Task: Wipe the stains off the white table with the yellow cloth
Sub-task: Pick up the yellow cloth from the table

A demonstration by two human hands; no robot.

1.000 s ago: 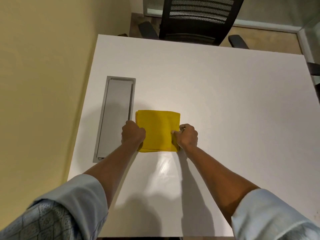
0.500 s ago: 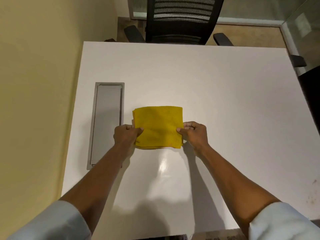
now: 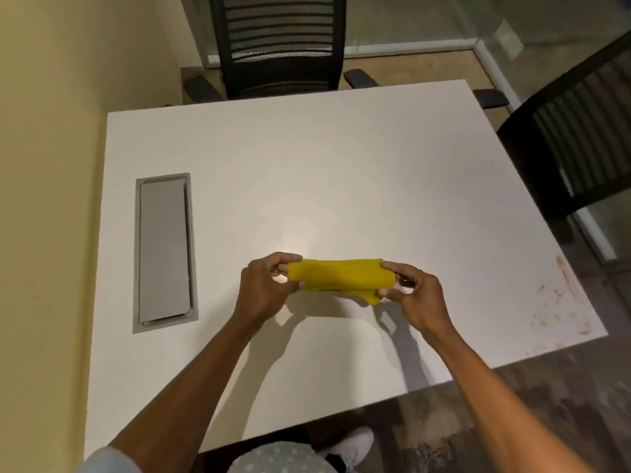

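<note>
The folded yellow cloth [image 3: 336, 277] hangs in the air a little above the middle of the white table [image 3: 341, 172], stretched sideways between my hands. My left hand [image 3: 268, 286] pinches its left end and my right hand [image 3: 415, 295] pinches its right end, where one corner droops down. Orange-brown stains [image 3: 560, 302] are smeared over the table's near right corner, well to the right of my right hand.
A grey cable-tray lid [image 3: 164, 252] is set into the table at the left, next to the yellow wall. One black mesh chair [image 3: 278, 42] stands at the far edge, another [image 3: 566, 141] at the right. My white shoe [image 3: 355, 445] shows below the near edge.
The cloth lay flat on the table with my hands at its sides; now both hands have lifted it off the surface. The view has pulled back, and the stained corner shows.
</note>
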